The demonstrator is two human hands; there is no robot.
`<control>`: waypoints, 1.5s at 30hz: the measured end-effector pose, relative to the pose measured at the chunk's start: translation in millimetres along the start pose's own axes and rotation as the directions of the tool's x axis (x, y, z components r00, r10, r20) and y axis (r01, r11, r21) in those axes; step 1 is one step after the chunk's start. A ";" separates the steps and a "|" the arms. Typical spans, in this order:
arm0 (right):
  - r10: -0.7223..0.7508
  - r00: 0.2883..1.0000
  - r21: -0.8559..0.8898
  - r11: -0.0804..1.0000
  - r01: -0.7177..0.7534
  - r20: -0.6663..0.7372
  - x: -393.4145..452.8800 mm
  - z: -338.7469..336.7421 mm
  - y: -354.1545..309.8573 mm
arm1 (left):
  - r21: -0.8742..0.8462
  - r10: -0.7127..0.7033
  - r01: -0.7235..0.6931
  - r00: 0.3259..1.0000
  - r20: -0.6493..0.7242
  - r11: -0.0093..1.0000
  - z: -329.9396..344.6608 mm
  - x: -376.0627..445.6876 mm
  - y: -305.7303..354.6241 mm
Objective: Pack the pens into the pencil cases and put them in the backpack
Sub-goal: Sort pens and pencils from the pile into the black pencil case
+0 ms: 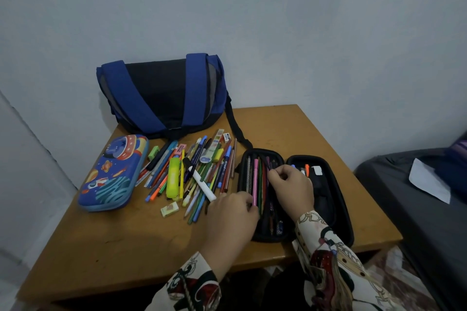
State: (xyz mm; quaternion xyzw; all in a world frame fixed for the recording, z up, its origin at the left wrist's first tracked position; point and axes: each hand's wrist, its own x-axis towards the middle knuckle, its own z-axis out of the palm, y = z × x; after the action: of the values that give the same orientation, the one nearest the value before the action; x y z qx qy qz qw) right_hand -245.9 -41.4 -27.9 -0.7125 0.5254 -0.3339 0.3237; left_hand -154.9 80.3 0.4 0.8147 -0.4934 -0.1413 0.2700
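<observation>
A black pencil case is lying open, both halves flat, at the counter's right front, its left half holding upright rows of pens, a pink pen standing out among them. The left hand is resting at the case's left edge, its grip pinching the pink pen's lower end. The right hand is hovering over the case's middle, fingers curled together around thin dark pens. A loose pile of pens is lying just left of the case, a closed blue space-print case further left, and a blue backpack sitting behind against the wall.
</observation>
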 end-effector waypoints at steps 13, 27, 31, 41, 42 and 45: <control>-0.015 1.000 -0.018 1.000 0.015 -0.016 0.3 0.5 2.9 | 0.051 0.071 -0.072 0.997 0.015 0.996 22.8 31.1 0.2; -0.020 1.000 0.016 1.000 0.020 -0.012 1.8 1.8 4.8 | -0.054 0.224 -0.220 0.972 0.075 0.974 19.7 21.9 -9.9; -0.028 1.000 0.009 1.000 0.028 -0.008 2.4 2.7 4.7 | -0.204 0.110 -0.145 0.979 -0.173 0.968 9.4 30.1 -14.9; -0.029 1.000 0.059 0.998 0.029 -0.002 4.6 4.2 9.7 | 0.522 0.097 -0.002 0.983 -0.156 0.853 -5.9 63.7 -22.2; -0.028 1.000 0.059 0.998 0.028 -0.001 4.6 4.4 10.1 | 0.534 0.098 0.000 0.983 -0.155 0.845 -5.7 64.3 -21.6; -0.030 1.000 0.060 0.998 0.030 -0.004 4.8 4.3 10.8 | 0.571 0.096 -0.010 0.988 -0.120 0.821 -4.9 66.1 -20.0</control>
State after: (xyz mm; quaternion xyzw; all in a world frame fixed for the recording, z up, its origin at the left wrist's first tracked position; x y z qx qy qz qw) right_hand -247.1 -48.1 -38.4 -0.7098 0.5048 -0.3557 0.3390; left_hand -106.6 30.9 -4.8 0.8520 -0.5149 0.0784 0.0536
